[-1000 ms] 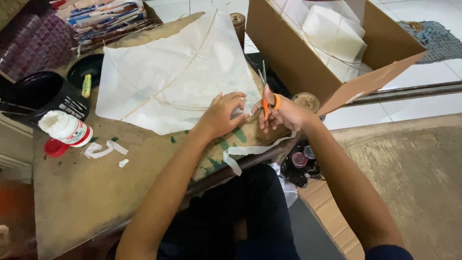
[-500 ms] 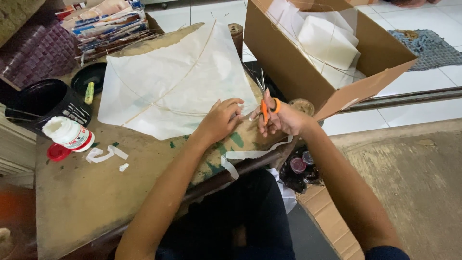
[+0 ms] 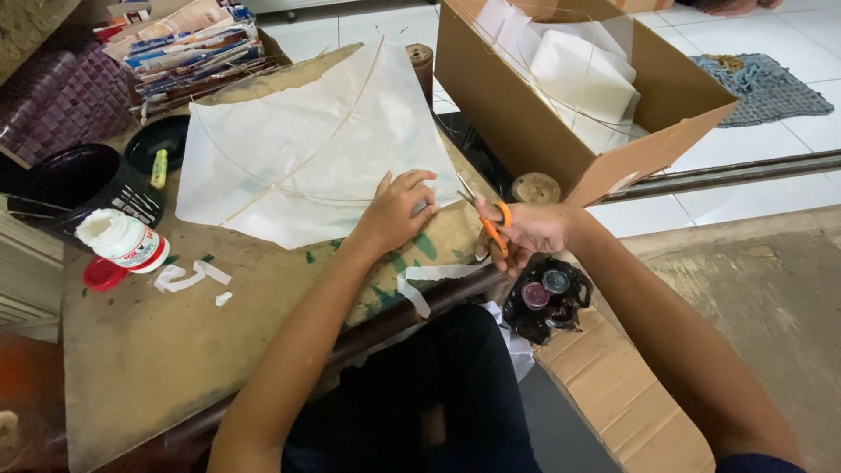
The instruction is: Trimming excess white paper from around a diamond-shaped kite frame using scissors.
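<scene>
Left hand (image 3: 399,210) lies flat, fingers spread, pressing on the near right corner of the white paper kite (image 3: 307,149). Kite is spread on the worktop (image 3: 158,359); thin sticks cross its sheet, one straight, one bowed.

Right hand (image 3: 530,232) is just right of the left hand, at the worktop's edge, closed around the orange handles of scissors (image 3: 484,219). Blades point up and left toward the kite's right edge, tips at or just short of the paper; contact cannot be told.

A cut white strip (image 3: 429,280) hangs over the worktop edge below both hands. More white scraps (image 3: 188,277) lie well to the left, near an open white glue bottle (image 3: 123,241) and its red cap (image 3: 103,274).

Black tub (image 3: 79,184) sits at the far left. Cardboard box (image 3: 526,114) holding folded white paper stands right of the kite. Stack of magazines (image 3: 188,44) at the far end.
</scene>
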